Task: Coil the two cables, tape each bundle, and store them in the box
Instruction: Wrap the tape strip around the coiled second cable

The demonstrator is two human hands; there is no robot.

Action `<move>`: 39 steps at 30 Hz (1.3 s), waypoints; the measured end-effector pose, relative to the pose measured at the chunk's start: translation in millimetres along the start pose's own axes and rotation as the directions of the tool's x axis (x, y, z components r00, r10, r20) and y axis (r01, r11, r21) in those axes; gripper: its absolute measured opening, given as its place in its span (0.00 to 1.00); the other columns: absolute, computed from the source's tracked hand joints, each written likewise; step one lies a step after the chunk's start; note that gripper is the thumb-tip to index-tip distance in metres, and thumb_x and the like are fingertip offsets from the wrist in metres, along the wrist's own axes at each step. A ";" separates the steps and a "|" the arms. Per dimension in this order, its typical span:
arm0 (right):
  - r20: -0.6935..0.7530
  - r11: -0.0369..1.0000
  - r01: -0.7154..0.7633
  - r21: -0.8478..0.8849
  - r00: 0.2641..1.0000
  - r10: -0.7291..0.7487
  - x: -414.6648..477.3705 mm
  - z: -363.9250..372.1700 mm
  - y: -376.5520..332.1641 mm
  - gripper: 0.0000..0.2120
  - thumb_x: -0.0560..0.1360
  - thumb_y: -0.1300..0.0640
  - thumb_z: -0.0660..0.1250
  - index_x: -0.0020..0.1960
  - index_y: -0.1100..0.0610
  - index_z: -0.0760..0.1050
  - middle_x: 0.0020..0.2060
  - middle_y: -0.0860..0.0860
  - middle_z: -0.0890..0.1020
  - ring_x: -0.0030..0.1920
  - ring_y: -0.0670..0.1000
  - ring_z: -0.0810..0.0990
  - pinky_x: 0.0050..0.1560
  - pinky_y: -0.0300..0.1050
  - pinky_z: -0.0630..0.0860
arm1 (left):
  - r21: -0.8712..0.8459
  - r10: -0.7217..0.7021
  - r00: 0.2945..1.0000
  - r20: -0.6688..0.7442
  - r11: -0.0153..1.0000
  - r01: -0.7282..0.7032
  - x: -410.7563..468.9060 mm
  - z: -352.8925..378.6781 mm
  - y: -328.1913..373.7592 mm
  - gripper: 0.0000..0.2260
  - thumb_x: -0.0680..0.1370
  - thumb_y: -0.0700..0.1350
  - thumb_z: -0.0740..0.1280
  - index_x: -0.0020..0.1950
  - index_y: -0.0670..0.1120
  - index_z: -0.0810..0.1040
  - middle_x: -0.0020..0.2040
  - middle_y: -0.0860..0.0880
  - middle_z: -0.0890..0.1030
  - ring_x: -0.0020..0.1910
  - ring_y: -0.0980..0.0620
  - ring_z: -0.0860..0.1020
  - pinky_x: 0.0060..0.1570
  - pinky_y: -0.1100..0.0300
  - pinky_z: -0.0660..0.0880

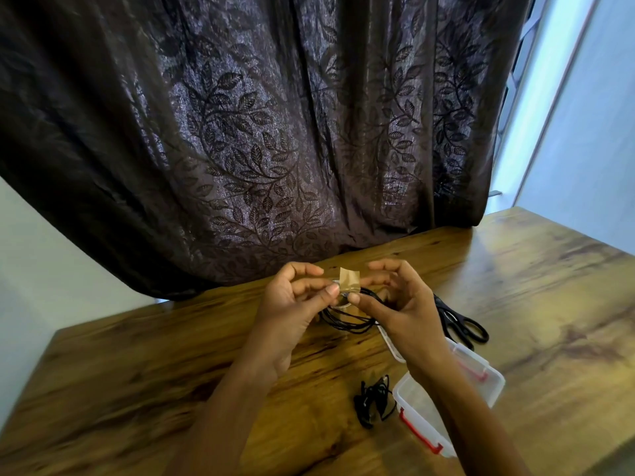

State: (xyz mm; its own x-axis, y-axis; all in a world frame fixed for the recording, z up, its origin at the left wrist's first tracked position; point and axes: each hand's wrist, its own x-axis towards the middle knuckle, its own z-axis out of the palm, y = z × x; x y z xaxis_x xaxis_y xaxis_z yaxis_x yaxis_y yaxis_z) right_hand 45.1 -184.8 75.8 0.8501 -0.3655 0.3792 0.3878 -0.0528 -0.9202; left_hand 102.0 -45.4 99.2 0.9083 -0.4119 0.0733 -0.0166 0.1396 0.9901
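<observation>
A coiled black cable (347, 319) hangs between my two hands above the wooden table (171, 365). My left hand (295, 304) pinches the coil from the left, and my right hand (395, 300) pinches it from the right. A short piece of brownish tape (349, 280) stands up from the coil between my thumbs. A clear ring shows just under the tape; I cannot tell what it is. The second black cable (374, 401) lies in a loose heap on the table near me. The clear plastic box (417, 407) with red clasps stands open at my right, partly hidden by my right forearm.
Black-handled scissors (462, 326) lie on the table behind my right hand. A white lid (390, 340) shows beneath the right wrist. A dark leaf-patterned curtain (257, 132) hangs over the table's far edge. Bare wood spreads to the left and far right.
</observation>
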 end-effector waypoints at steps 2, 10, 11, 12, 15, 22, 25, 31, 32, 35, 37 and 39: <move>-0.012 0.967 0.128 -0.222 0.991 -0.134 0.7 -2.6 2.4 0.19 0.63 0.53 0.77 0.51 0.49 0.75 0.41 0.47 0.78 0.30 0.44 0.71 0.32 0.35 0.71 | 0.027 0.035 0.999 0.002 0.999 -0.035 -1.1 -0.1 1.4 0.10 0.71 0.34 0.69 0.49 0.45 0.73 0.35 0.52 0.83 0.35 0.58 0.80 0.42 0.66 0.77; 0.067 0.769 0.377 -0.516 0.913 -0.403 -0.7 -0.8 5.2 0.09 0.71 0.53 0.67 0.49 0.52 0.81 0.44 0.51 0.74 0.46 0.39 0.73 0.46 0.29 0.71 | 0.094 0.054 0.999 0.002 0.994 -0.054 -3.8 -0.8 5.8 0.12 0.71 0.36 0.71 0.51 0.45 0.73 0.35 0.52 0.84 0.36 0.58 0.81 0.42 0.65 0.77; 0.081 0.761 0.381 -0.525 0.913 -0.401 -0.4 -1.0 5.7 0.09 0.72 0.54 0.66 0.50 0.53 0.81 0.44 0.48 0.74 0.46 0.39 0.73 0.46 0.28 0.71 | 0.115 0.067 0.998 0.000 0.991 -0.067 -4.1 -1.0 6.0 0.13 0.70 0.35 0.71 0.50 0.46 0.73 0.35 0.52 0.84 0.36 0.58 0.81 0.42 0.65 0.77; 0.094 0.748 0.387 -0.540 0.910 -0.403 0.4 -1.1 6.1 0.09 0.72 0.55 0.66 0.51 0.53 0.81 0.43 0.46 0.73 0.46 0.37 0.73 0.45 0.27 0.71 | 0.148 0.089 0.996 0.000 0.985 -0.088 -4.3 -0.8 6.1 0.14 0.69 0.35 0.72 0.50 0.46 0.73 0.35 0.52 0.84 0.36 0.59 0.81 0.40 0.66 0.77; 0.127 0.718 0.378 -0.585 0.916 -0.380 2.5 -0.2 5.1 0.10 0.71 0.60 0.67 0.51 0.56 0.81 0.42 0.40 0.69 0.45 0.32 0.71 0.45 0.23 0.68 | 0.267 0.186 0.983 0.006 0.947 -0.181 -5.5 -0.7 6.0 0.16 0.68 0.35 0.73 0.49 0.49 0.73 0.38 0.52 0.83 0.36 0.61 0.81 0.37 0.70 0.75; 0.223 0.736 0.290 -0.611 0.956 -0.192 6.5 -0.7 -2.3 0.10 0.75 0.64 0.64 0.54 0.58 0.78 0.42 0.43 0.69 0.45 0.36 0.70 0.45 0.25 0.68 | 0.509 0.381 0.924 -0.008 0.797 -0.324 -9.6 1.8 3.8 0.16 0.69 0.40 0.73 0.47 0.57 0.71 0.41 0.55 0.83 0.42 0.63 0.81 0.44 0.70 0.76; 0.261 0.737 0.263 -0.623 0.958 -0.121 8.0 -0.6 -5.9 0.08 0.76 0.65 0.63 0.53 0.59 0.77 0.41 0.43 0.67 0.43 0.36 0.70 0.44 0.25 0.67 | 0.563 0.425 0.905 -0.023 0.754 -0.339 -10.6 3.5 1.4 0.16 0.70 0.41 0.73 0.46 0.58 0.70 0.40 0.58 0.82 0.43 0.65 0.80 0.43 0.73 0.74; 0.304 0.788 0.186 -0.587 0.953 0.001 10.2 -4.2 -3.0 0.06 0.77 0.63 0.61 0.50 0.62 0.76 0.40 0.47 0.68 0.41 0.40 0.70 0.44 0.27 0.66 | 0.616 0.350 0.933 0.089 0.717 -0.328 -7.5 0.6 -0.5 0.18 0.73 0.39 0.69 0.58 0.57 0.72 0.46 0.64 0.79 0.44 0.73 0.77 0.42 0.81 0.68; 0.307 0.798 0.172 -0.578 0.952 0.018 10.5 -4.7 -1.9 0.06 0.77 0.63 0.61 0.51 0.62 0.76 0.40 0.47 0.69 0.42 0.42 0.70 0.44 0.28 0.67 | 0.630 0.326 0.940 0.101 0.710 -0.314 -7.4 0.0 -0.9 0.17 0.74 0.39 0.69 0.58 0.56 0.73 0.45 0.63 0.80 0.44 0.74 0.76 0.42 0.83 0.66; 0.313 0.817 0.163 -0.553 0.950 0.022 9.8 -5.8 0.7 0.06 0.77 0.63 0.62 0.49 0.61 0.77 0.41 0.49 0.71 0.42 0.43 0.71 0.44 0.30 0.68 | 0.663 0.266 0.959 0.097 0.701 -0.262 -6.7 -2.2 -1.7 0.12 0.74 0.41 0.68 0.54 0.55 0.75 0.42 0.60 0.82 0.41 0.70 0.77 0.38 0.82 0.66; 0.311 0.822 0.173 -0.543 0.950 0.005 8.9 -5.7 1.5 0.05 0.77 0.63 0.62 0.48 0.60 0.77 0.41 0.48 0.72 0.42 0.42 0.71 0.43 0.30 0.68 | 0.667 0.240 0.966 0.091 0.706 -0.238 -5.2 -3.3 -2.1 0.10 0.75 0.42 0.68 0.51 0.55 0.74 0.41 0.59 0.81 0.40 0.67 0.77 0.38 0.79 0.68; 0.296 0.818 0.193 -0.542 0.955 -0.029 8.5 -5.7 1.6 0.05 0.76 0.64 0.64 0.49 0.59 0.77 0.41 0.46 0.72 0.43 0.38 0.72 0.44 0.28 0.68 | 0.648 0.198 0.976 0.088 0.733 -0.207 -4.0 -3.1 -2.2 0.08 0.75 0.41 0.67 0.50 0.53 0.73 0.40 0.58 0.81 0.41 0.65 0.78 0.39 0.75 0.70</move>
State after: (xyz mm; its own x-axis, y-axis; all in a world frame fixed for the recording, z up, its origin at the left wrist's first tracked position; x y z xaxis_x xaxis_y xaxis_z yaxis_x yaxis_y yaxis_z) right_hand 50.9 -193.3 76.9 0.9060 -0.0722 0.4172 0.2878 -0.6177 -0.7319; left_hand 99.8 -41.3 96.4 0.8465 -0.4542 0.2777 -0.4710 -0.3957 0.7884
